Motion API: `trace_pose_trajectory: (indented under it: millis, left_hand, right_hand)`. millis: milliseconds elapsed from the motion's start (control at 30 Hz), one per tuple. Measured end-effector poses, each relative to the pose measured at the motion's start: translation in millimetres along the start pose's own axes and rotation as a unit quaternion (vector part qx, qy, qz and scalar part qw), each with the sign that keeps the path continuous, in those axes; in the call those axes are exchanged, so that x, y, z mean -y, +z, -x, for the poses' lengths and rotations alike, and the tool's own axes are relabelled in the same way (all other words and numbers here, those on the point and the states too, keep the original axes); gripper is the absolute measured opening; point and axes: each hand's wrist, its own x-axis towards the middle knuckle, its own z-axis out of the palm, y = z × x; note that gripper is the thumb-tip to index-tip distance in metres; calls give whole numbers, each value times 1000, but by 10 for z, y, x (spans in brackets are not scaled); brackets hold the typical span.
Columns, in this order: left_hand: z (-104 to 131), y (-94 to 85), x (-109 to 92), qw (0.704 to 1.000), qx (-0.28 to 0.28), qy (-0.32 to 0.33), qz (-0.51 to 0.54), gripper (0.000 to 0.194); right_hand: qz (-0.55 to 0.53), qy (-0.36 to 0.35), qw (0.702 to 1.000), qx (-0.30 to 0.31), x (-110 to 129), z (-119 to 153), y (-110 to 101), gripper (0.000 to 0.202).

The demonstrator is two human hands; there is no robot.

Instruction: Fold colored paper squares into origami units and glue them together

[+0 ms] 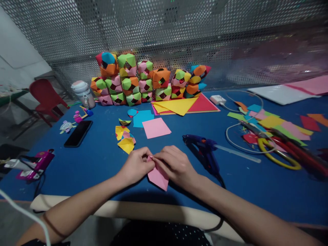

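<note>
A pink sheet of folded paper (159,177) is held low over the blue table, close to its front edge. My left hand (137,164) pinches its upper left corner between thumb and fingers. From the other side my right hand (176,163) grips the same paper near the top, its fingers bent over the edge. The far end of the fold is partly hidden by my fingers. Beyond my hands lies a flat pink square of paper (156,128), overlapping a blue square (143,118). Small folded yellow pieces (126,145) rest to the left.
Colourful folded-paper balls (133,85) are stacked along the mesh at the back. A purple glue gun (205,147) lies to the right, near scissors with yellow handles (279,157) and paper scraps. A phone (78,133), bottle (83,94) and magenta power strip (38,165) are at left.
</note>
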Motion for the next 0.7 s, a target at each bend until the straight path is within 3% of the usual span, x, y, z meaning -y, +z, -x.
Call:
trace_pose_trajectory:
  millis: [100, 300, 533, 700]
  left_hand:
    - [10, 3, -3, 999, -20, 17, -39, 6]
    - [-1, -4, -13, 992, -110, 43, -51, 10]
    - [-35, -7, 33, 994, -81, 26, -71, 8]
    - [-89, -33, 54, 996, -90, -16, 23, 10]
  right_hand:
    - [-2, -11, 1000, -3, 0, 2, -1, 16]
    - [-16, 49, 999, -14, -23, -9, -12, 13]
    - [4, 10, 1000, -15, -69, 15, 25, 15]
    - [-23, 26, 999, -29, -57, 1, -7, 15]
